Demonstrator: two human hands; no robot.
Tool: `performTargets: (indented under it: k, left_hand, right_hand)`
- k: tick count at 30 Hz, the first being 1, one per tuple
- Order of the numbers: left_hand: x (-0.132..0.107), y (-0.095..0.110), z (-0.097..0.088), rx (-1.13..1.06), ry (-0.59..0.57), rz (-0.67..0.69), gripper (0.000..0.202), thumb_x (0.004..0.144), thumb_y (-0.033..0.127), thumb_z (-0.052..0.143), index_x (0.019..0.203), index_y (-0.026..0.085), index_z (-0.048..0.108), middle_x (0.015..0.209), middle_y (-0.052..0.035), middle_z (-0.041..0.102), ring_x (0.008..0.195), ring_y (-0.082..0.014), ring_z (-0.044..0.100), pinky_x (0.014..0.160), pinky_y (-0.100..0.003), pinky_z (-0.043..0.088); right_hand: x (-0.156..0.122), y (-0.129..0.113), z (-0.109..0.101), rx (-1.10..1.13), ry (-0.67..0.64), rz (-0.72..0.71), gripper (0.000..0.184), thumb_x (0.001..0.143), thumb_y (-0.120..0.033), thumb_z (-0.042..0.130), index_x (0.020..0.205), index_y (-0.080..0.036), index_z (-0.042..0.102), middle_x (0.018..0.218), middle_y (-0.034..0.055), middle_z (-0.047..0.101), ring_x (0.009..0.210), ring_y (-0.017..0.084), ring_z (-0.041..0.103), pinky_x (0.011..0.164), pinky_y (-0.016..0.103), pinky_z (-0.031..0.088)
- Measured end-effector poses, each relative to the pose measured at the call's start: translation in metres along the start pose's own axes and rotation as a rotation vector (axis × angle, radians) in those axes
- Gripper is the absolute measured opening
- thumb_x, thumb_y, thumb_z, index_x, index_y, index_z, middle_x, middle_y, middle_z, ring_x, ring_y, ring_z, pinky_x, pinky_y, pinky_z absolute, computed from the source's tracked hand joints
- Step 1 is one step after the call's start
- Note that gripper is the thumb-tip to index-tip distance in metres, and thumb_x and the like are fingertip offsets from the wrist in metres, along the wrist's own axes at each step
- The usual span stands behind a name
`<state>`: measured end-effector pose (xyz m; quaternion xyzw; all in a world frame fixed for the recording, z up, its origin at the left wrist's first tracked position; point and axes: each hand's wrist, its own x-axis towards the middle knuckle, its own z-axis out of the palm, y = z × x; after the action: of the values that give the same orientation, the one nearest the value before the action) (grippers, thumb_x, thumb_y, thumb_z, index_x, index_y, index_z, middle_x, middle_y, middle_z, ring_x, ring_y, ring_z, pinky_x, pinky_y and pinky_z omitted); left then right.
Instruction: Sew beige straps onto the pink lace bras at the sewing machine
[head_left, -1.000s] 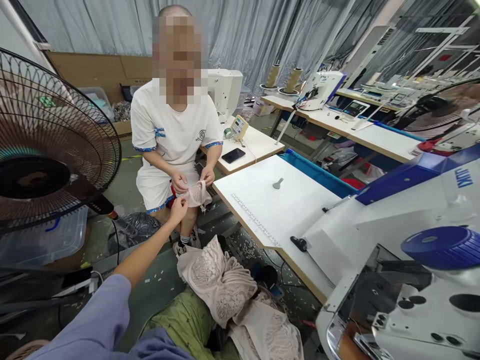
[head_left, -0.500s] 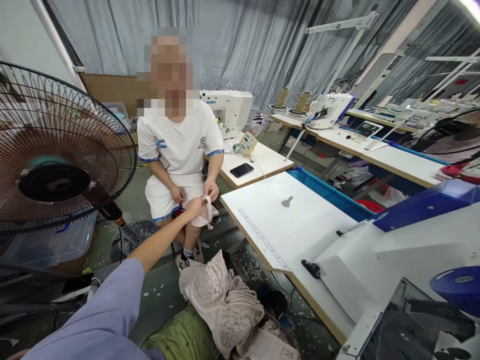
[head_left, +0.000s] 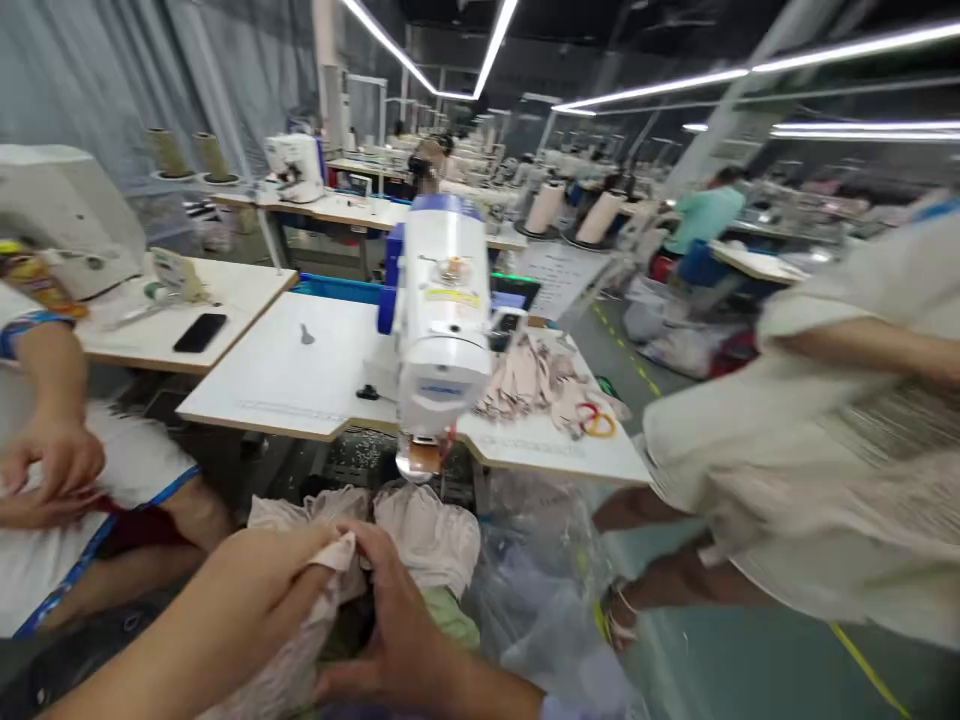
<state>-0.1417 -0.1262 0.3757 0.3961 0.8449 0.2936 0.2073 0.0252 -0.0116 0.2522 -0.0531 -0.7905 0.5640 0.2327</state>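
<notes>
My left hand (head_left: 266,600) is closed on a pale pink-beige lace bra (head_left: 319,625), and a fold of it sticks out between thumb and fingers. Close beside it, my right hand (head_left: 409,625) is curved, thumb and fingers apart, its fingertips touching that fold. Below the sewing machine (head_left: 446,340), more beige bras (head_left: 427,535) lie in front of me, over something light green. Some blur covers both hands, and the lower part of the bra is hidden by them.
A white table (head_left: 247,375) around the machine bears beige fabric pieces (head_left: 525,380) and a yellow ring (head_left: 598,423). At left a seated co-worker's hand (head_left: 56,450) rests near their lap. Another person in light clothing (head_left: 825,450) stands close at right. A clear plastic bag (head_left: 540,590) hangs below the table.
My view has swung right, toward the machine. My left hand has drawn back from the seated co-worker and now grips the lace bra before me. My right hand has come into view.
</notes>
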Motion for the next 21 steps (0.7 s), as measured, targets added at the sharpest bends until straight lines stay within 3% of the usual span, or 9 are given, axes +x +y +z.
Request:
performTargets:
  k: [2, 6, 7, 10, 12, 14, 16, 18, 21]
  left_hand:
    - [0.003, 0.048, 0.031, 0.13, -0.263, 0.239, 0.023, 0.08, 0.05, 0.053, 0.073, 0.034, 0.068, 0.071, -0.0023, 0.068, 0.067, -0.0271, 0.059, 0.066, -0.036, 0.041]
    - [-0.004, 0.135, 0.048, 0.147, -0.396, 0.521, 0.026, 0.092, 0.046, 0.046, 0.08, 0.033, 0.064, 0.075, -0.0034, 0.065, 0.065, -0.0239, 0.053, 0.066, -0.035, 0.034]
    - [-0.007, 0.15, 0.045, 0.1, -0.429, 0.569, 0.027, 0.094, 0.047, 0.045, 0.081, 0.033, 0.063, 0.074, -0.0029, 0.063, 0.063, -0.0223, 0.05, 0.065, -0.035, 0.033]
    - [-0.013, 0.169, 0.05, -0.093, -0.6, 0.583, 0.034, 0.098, 0.051, 0.042, 0.078, 0.029, 0.058, 0.068, -0.0007, 0.056, 0.06, -0.0178, 0.044, 0.06, -0.032, 0.03]
    - [-0.012, 0.155, 0.077, -0.253, -0.741, 0.514, 0.042, 0.098, 0.057, 0.04, 0.073, 0.025, 0.052, 0.065, 0.0008, 0.048, 0.06, -0.0152, 0.041, 0.056, -0.03, 0.029]
    - [-0.008, 0.121, 0.124, -0.388, -0.861, 0.455, 0.051, 0.095, 0.065, 0.04, 0.068, 0.022, 0.045, 0.062, 0.0023, 0.04, 0.058, -0.013, 0.036, 0.054, -0.029, 0.026]
    - [-0.004, 0.073, 0.176, -0.447, -0.953, 0.369, 0.054, 0.092, 0.07, 0.041, 0.069, 0.021, 0.043, 0.064, 0.0032, 0.035, 0.059, -0.0122, 0.032, 0.054, -0.028, 0.024]
    - [-0.005, 0.02, 0.219, -0.378, -0.882, 0.303, 0.052, 0.091, 0.069, 0.039, 0.071, 0.021, 0.041, 0.068, 0.0028, 0.036, 0.063, -0.013, 0.034, 0.056, -0.027, 0.026]
    - [-0.016, -0.047, 0.25, -0.171, -0.773, 0.193, 0.035, 0.088, 0.052, 0.049, 0.072, 0.021, 0.042, 0.071, 0.0019, 0.044, 0.066, -0.0145, 0.039, 0.059, -0.028, 0.03]
  right_hand:
    - [-0.004, -0.022, -0.026, -0.014, 0.126, -0.041, 0.095, 0.073, -0.05, 0.08, 0.149, -0.02, 0.033, 0.141, 0.0138, 0.055, 0.128, 0.027, 0.056, 0.109, 0.038, 0.046]
    - [-0.041, -0.079, -0.11, -0.208, 0.135, -0.016, 0.048, 0.094, -0.037, 0.058, 0.139, -0.02, 0.051, 0.119, 0.0102, 0.07, 0.105, 0.021, 0.067, 0.091, 0.029, 0.053]
    - [-0.05, -0.093, -0.137, -0.282, 0.1, -0.023, 0.035, 0.099, -0.034, 0.05, 0.13, -0.022, 0.06, 0.111, 0.0082, 0.072, 0.099, 0.019, 0.068, 0.088, 0.028, 0.053]
    - [-0.066, -0.131, -0.212, -0.407, 0.013, -0.006, 0.033, 0.103, -0.035, 0.042, 0.115, -0.023, 0.07, 0.087, 0.0054, 0.074, 0.082, 0.016, 0.068, 0.077, 0.024, 0.051]
    - [-0.068, -0.141, -0.252, -0.342, -0.206, 0.099, 0.038, 0.103, -0.038, 0.04, 0.113, -0.02, 0.072, 0.07, 0.0034, 0.07, 0.068, 0.014, 0.066, 0.07, 0.022, 0.048]
    - [-0.065, -0.127, -0.281, -0.261, -0.472, 0.259, 0.042, 0.103, -0.042, 0.04, 0.112, -0.018, 0.074, 0.064, 0.0024, 0.065, 0.06, 0.013, 0.061, 0.063, 0.022, 0.045]
    - [-0.062, -0.09, -0.301, -0.236, -0.607, 0.425, 0.043, 0.099, -0.047, 0.047, 0.105, -0.017, 0.077, 0.066, 0.0028, 0.063, 0.059, 0.013, 0.056, 0.059, 0.022, 0.041]
    - [-0.063, -0.038, -0.311, -0.224, -0.616, 0.552, 0.042, 0.093, -0.05, 0.054, 0.091, -0.015, 0.078, 0.063, 0.0018, 0.058, 0.057, 0.012, 0.048, 0.056, 0.022, 0.036]
    - [-0.077, 0.035, -0.316, -0.177, -0.624, 0.655, 0.041, 0.086, -0.053, 0.062, 0.074, -0.016, 0.074, 0.06, 0.0005, 0.05, 0.055, 0.011, 0.038, 0.054, 0.025, 0.029]
